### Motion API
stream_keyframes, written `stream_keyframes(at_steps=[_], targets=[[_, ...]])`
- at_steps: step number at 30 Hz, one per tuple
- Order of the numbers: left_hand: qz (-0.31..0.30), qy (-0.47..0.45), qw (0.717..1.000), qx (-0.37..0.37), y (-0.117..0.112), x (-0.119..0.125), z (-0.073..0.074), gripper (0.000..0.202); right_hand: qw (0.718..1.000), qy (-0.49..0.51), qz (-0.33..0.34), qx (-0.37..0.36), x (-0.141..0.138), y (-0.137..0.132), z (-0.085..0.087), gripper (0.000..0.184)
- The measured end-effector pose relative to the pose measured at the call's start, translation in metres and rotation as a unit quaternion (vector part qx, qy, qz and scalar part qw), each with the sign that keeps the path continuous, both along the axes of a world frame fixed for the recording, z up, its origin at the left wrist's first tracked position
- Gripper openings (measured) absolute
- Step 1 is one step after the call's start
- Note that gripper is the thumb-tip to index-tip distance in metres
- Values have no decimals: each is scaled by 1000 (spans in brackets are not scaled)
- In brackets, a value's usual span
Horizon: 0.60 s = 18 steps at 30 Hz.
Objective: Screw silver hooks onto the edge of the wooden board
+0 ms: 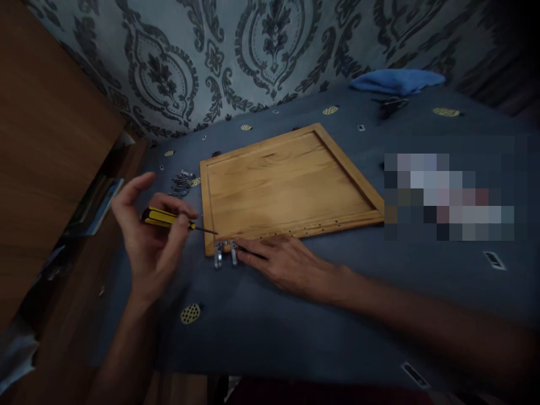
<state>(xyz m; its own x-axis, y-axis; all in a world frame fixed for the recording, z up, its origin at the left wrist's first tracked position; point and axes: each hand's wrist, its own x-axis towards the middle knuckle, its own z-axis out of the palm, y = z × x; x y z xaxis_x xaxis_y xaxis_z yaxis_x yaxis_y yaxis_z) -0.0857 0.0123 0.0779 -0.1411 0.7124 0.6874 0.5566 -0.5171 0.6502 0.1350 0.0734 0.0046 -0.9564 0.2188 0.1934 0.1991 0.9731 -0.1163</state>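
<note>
A yellow and black screwdriver is held in my left hand, its shaft pointing right over the near left corner of a wooden panel. Metal hinges sit at that corner and jut past the near edge. My right hand lies low along the same edge, fingers stretched out with the tips touching or right beside the hinges. Small holes run along the panel's near rail. What lies under my right fingertips is hidden.
A pile of small metal parts lies left of the panel. At the back right are a blue cloth and a dark object. Wooden furniture borders the left side, a patterned wall the back. A blurred patch covers the right.
</note>
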Motion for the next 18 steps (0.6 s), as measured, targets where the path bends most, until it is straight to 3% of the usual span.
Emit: stream_keyframes(at_steps=[2, 5, 7, 9, 12, 18], targets=[[8, -15, 1000, -25, 0, -8, 4, 40, 1000, 0, -3, -4, 0, 0, -2, 61], [-15, 104, 975, -197, -1, -23, 9, 31, 1000, 8, -17, -15, 0, -1, -3, 64], [-51, 234, 912, -332, -1, -30, 10, 31, 999, 17, -15, -26, 0, -1, -4, 63], [-97, 314, 849, -414, 0, -34, 9, 42, 999, 20, -10, -34, 0, -1, -4, 59], [-142, 346, 809, -453, 1, -32, 3, 56, 999, 15, -9, -33, -1, 0, -2, 51], [-142, 360, 798, -463, 0, -27, -7, 39, 1000, -14, -13, -20, -1, -1, 0, 52]])
